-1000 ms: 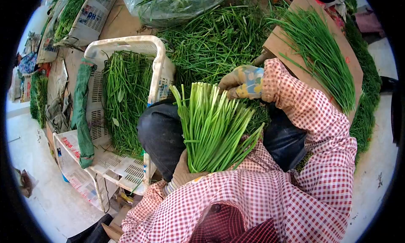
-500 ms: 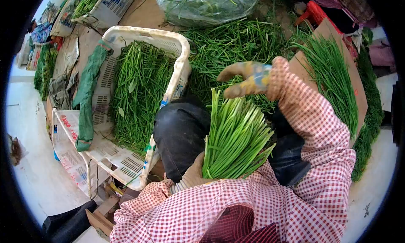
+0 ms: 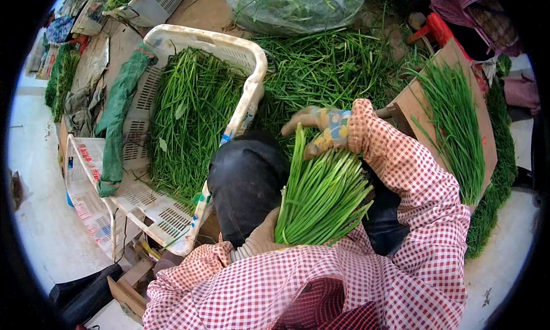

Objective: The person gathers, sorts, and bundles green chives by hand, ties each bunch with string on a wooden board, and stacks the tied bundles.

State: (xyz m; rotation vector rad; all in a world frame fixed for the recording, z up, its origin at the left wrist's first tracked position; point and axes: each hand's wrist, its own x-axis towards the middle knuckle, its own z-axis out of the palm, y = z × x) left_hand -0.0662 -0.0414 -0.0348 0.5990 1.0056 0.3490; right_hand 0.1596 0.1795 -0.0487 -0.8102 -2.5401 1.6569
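Green stalk bundle [image 3: 321,201] is held upright-ish, right of white crate [image 3: 256,88], over the lap; lower part clamped in gloved left hand [image 3: 262,236], its fingers mostly hidden. Gloved right hand [image 3: 326,128] is seen at the bundle's upper end, fingers apart; firm contact cannot be told. Loose greens [image 3: 332,63] are spread beyond and right of crate; more stalks [image 3: 452,120] are laid on cardboard [image 3: 484,123], far right of it. Bundle judged light, bendy, easily bruised, maybe slippery; best gripped gently around lower middle, whole-handed
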